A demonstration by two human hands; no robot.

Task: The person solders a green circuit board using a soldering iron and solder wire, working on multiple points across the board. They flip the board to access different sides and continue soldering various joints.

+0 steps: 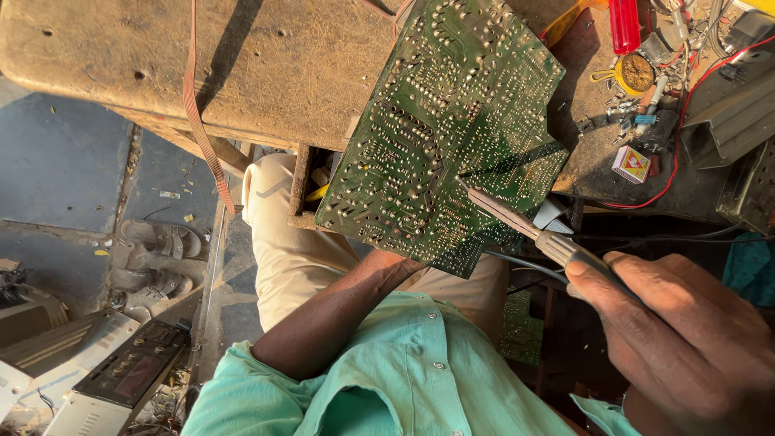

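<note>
A large green circuit board (440,129) is held up with its solder side facing me, tilted over the edge of a wooden workbench (266,64). My left hand (393,264) reaches under the board's lower edge and holds it; the fingers are hidden behind the board. My right hand (686,339) at the lower right grips the handle of a soldering iron (529,230). The iron's long metal tip rests on the board's lower right area. My arms come out of a light green shirt.
The bench's right side carries a red tool handle (624,24), a round yellow tin (635,73), a small matchbox (630,164), a red wire and small parts. On the floor at left lie sandals (161,239) and stacked electronic units (121,375). A brown strap (194,105) hangs over the bench.
</note>
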